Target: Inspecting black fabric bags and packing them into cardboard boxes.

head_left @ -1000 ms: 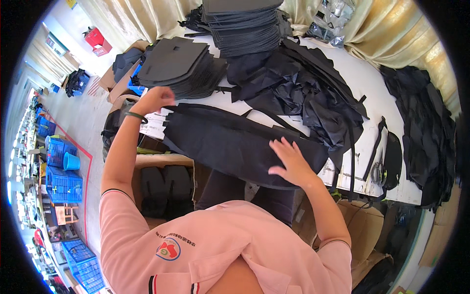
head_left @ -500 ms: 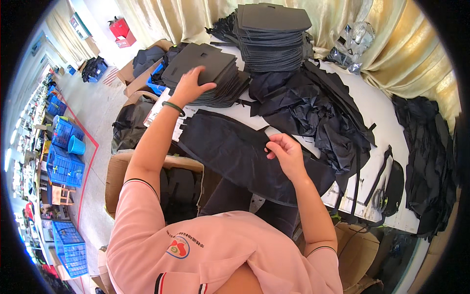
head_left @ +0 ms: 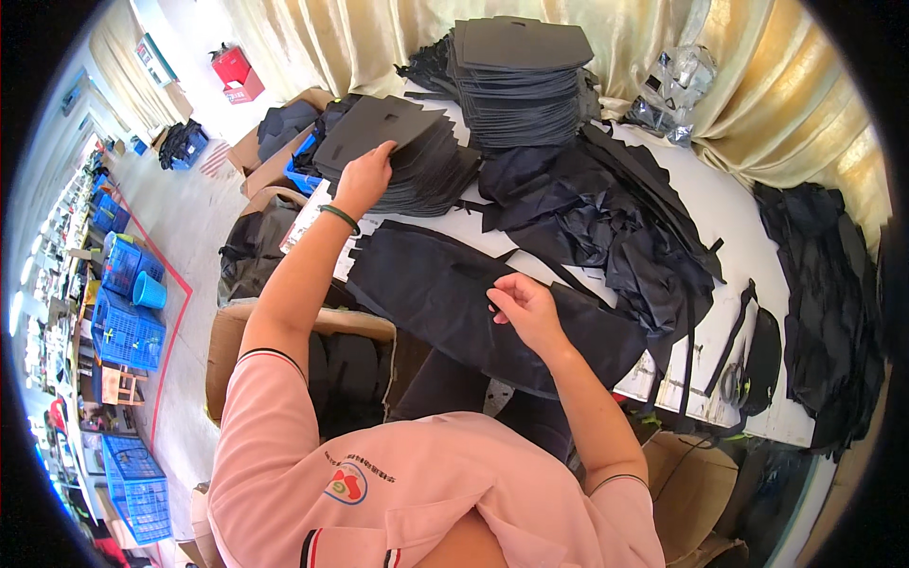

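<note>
My left hand (head_left: pixel 367 178) is closed at the near edge of the top dark grey panel (head_left: pixel 365 128), a thin stiff sheet with a small slot. That panel lies on a slanting stack of like ones at the table's left. My right hand (head_left: pixel 524 308) pinches the black fabric piece (head_left: pixel 426 275), which is spread along the near edge of the table and over my lap. The tips of both hands' fingers are partly hidden.
A taller stack of grey panels (head_left: pixel 519 95) stands at the back, beside heaped black fabric (head_left: pixel 606 218). Scissors (head_left: pixel 730 383) and a black pouch-like piece (head_left: pixel 762 360) lie on the white table (head_left: pixel 734 227) at right. Cardboard boxes (head_left: pixel 232 364) flank me; blue crates (head_left: pixel 133 327) line the left.
My left hand has gone from spread fingers over the stack to a closed grip at the top panel's edge. My right hand has shifted left and slightly down, along the fabric.
</note>
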The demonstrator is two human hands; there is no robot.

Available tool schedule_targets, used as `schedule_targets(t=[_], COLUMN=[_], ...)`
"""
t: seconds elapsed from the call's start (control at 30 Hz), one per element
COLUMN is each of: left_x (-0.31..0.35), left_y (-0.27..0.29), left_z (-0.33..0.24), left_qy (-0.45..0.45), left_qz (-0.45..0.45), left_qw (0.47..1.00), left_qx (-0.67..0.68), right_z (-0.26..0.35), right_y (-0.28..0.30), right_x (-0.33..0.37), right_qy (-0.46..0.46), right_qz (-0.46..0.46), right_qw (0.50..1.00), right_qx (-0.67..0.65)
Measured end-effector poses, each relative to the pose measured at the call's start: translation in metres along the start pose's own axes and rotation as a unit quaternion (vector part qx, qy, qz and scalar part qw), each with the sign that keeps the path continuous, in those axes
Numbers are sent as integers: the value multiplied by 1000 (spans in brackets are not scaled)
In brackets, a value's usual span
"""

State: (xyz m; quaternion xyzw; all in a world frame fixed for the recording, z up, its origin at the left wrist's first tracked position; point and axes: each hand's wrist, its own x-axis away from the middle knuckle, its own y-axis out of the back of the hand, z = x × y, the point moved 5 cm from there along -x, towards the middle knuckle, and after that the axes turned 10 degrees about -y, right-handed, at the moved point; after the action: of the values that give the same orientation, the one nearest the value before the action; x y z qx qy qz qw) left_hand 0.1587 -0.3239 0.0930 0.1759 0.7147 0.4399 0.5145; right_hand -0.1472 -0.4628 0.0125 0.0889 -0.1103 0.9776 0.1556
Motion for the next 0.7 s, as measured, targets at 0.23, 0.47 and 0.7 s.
schedule_targets(t=[0.23,0.47,0.7], left_x=[18,43,36], left_y=[111,119,91], left_z=[-118,-178,-199], left_qy=[23,-59,-145], left_qz=[-114,49,163], left_qw=[937,934,836], left_qx=[329,350,503], right_z=[50,64,57], right_y=[43,40,39], right_x=[-2,-7,4], right_qy=[211,222,238], right_qz=[-187,-187,-78], right_qw=[958,957,968], right_qx=[45,4,30])
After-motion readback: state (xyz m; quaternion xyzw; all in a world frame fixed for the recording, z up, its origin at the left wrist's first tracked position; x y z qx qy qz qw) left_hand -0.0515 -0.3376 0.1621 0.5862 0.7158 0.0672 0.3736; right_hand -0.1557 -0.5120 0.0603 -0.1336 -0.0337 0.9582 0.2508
